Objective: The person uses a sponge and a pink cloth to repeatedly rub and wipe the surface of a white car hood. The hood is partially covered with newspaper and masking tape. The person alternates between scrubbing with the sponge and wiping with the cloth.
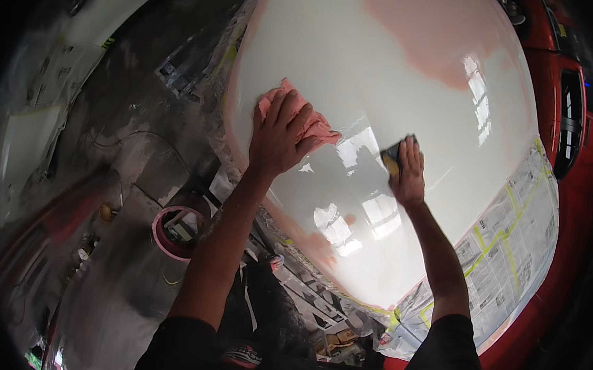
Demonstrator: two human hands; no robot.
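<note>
Under both my hands lies a glossy white car body panel (313,42), with pinkish patches and bright window reflections on its surface. My left hand (273,141) presses a crumpled pink cloth (322,130) onto the panel near its left edge, fingers laid over the cloth. Farther right, my right hand (409,176) grips a small dark pad with a tan patch (390,158), which looks like a sanding pad, flat against the panel. Its underside is hidden.
Newspaper masking (513,231) with yellow-green tape covers the panel's right border. A red vehicle (576,170) stands beyond it. At the left are a pink-rimmed bucket (157,234) on the floor and another white car part (116,7). Small boxes (337,340) lie below the panel.
</note>
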